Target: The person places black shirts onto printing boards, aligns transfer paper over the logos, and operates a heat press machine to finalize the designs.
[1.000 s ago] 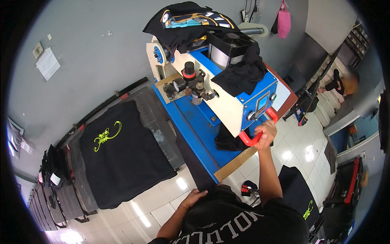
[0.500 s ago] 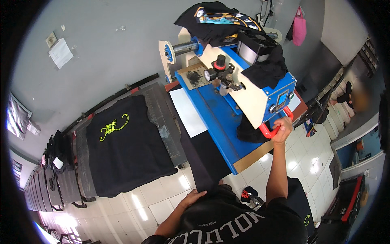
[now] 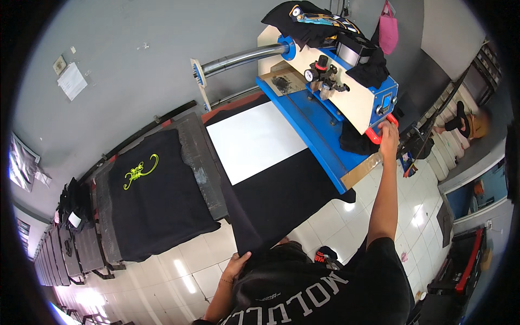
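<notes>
My right hand point(image 3: 389, 138) is wrapped round the red handle point(image 3: 374, 135) of a blue and cream heat press point(image 3: 338, 103). The press hangs on a steel rail point(image 3: 244, 58) and covers the right part of a black garment point(image 3: 276, 203) laid flat. On that garment lies a white sheet point(image 3: 252, 138), its right edge near the blue platen. My left hand point(image 3: 235, 266) pinches the garment's near left corner close to my body, thumb on top. Left of it, a black garment with a yellow-green print point(image 3: 162, 189) lies on another board.
A dark garment with a colourful print point(image 3: 311, 21) is draped over the press, near a pressure gauge point(image 3: 310, 75). A row of boards point(image 3: 54, 244) runs off to the left. A pink bag point(image 3: 388, 30) hangs on the wall. Another person point(image 3: 466, 122) sits at the far right.
The press has slid right along its rail with my right hand on its handle, uncovering more of the white sheet and black garment. My left hand now pinches the garment's corner.
</notes>
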Available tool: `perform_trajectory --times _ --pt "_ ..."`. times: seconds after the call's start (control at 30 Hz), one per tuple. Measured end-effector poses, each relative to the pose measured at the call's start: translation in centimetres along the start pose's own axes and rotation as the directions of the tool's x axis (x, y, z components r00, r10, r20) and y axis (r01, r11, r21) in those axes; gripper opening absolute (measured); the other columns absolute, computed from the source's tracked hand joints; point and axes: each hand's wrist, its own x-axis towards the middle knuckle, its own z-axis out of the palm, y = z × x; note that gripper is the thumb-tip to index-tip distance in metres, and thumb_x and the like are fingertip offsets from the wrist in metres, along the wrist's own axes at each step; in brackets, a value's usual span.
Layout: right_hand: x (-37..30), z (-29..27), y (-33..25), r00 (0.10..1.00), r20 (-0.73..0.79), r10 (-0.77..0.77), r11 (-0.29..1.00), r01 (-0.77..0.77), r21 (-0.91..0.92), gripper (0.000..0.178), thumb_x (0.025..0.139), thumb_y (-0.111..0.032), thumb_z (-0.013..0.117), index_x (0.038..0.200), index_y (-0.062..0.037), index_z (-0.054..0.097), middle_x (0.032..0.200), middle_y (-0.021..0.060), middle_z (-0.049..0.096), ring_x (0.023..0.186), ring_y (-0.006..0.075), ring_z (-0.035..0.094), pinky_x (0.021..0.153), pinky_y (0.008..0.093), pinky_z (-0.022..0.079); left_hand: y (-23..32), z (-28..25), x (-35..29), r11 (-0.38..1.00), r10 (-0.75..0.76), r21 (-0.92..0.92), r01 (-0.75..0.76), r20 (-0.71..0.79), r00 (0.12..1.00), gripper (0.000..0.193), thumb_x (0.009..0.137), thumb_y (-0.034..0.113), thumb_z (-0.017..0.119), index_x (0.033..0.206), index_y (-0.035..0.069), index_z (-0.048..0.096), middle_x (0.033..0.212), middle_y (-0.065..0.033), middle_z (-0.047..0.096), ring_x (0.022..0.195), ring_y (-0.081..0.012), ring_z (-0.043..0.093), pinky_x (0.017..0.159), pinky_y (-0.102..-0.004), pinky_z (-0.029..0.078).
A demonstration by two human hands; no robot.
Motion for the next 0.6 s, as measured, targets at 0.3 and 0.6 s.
perform_trajectory --times 0.3,0.6 --pt "-2.1 2.3 -4.5 0.996 -0.047 -0.076 0.892 0.047 -0.450 0.025 0.092 -0.023 0.053 0.092 0.0004 0.063 0.088 0.0209 0.064 0.091 0.0389 0.059 0.088 0.0488 0.042 -0.3 -9.7 -6.2 0.951 0.301 -0.055 -0.304 -0.044 0.952 0.023 0.094 0.016 0.066 0.110 0.000 0.070 0.112 -0.0044 0.069 0.105 -0.0134 0.061 0.097 -0.0305 0.044" --pt "-3.6 2.0 -7.6 0.995 -0.002 0.102 0.884 -0.091 -0.459 0.047 0.080 -0.023 0.072 0.115 0.0022 0.054 0.114 0.0230 0.056 0.115 0.0388 0.048 0.100 0.0480 0.039 1.9 -13.3 -10.5 0.921 0.384 0.135 -0.366 -0.147 0.912 0.024 0.093 0.018 0.067 0.106 -0.002 0.071 0.105 -0.0025 0.071 0.098 -0.0101 0.060 0.092 -0.0279 0.044"
